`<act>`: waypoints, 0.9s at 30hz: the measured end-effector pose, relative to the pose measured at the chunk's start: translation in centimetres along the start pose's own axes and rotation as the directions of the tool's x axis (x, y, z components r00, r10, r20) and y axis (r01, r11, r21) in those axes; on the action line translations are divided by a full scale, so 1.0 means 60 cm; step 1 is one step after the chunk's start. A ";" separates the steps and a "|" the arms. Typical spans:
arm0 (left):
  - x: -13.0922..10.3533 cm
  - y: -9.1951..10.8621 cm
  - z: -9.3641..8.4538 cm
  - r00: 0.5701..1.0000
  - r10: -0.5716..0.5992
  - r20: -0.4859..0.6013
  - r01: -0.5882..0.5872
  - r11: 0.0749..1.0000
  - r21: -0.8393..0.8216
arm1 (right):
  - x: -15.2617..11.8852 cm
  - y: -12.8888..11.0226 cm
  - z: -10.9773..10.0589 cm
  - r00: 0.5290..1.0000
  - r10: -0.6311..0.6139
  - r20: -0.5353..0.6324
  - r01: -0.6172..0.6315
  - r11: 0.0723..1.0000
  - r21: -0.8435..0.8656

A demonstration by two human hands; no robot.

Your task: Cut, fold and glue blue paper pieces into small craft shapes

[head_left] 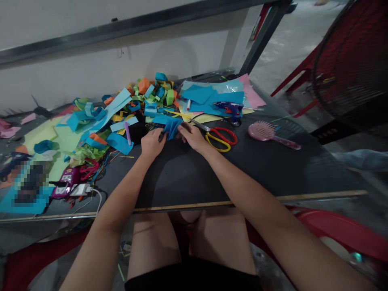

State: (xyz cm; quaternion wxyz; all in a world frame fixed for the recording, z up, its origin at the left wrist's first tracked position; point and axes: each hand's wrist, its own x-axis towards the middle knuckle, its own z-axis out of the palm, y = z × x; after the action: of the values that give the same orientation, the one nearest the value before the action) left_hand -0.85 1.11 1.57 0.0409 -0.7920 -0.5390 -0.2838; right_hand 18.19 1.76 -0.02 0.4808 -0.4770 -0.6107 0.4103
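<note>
While both hands, left point(153, 142) and right point(191, 136), apparently pinch folded blue paper point(171, 127), bare tabletop point(188, 173) lies toward the near edge.

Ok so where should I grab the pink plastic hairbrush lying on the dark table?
Take the pink plastic hairbrush by its slim handle, which points right and toward the table's near edge. Come from the right: the bristles face up at the left end, and the scissors lie beyond.

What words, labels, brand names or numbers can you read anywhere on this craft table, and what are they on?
None can be read.
The purple device at the table's left edge shows marks too small and blurred to read.
The blue glue gun and scissors show no legible print.
The folded blue paper in both hands is plain.
</note>
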 end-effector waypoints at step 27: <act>0.015 -0.012 -0.008 0.920 -0.307 -0.246 0.273 0.948 -0.160 | 0.004 -0.005 0.002 0.981 -0.005 -0.192 0.035 0.988 0.152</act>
State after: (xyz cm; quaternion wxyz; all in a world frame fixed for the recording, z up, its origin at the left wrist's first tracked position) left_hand -1.42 1.98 2.26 0.0221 -0.6587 -0.6215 -0.4235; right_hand 18.00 1.94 0.30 0.5768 -0.4692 -0.5329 0.4039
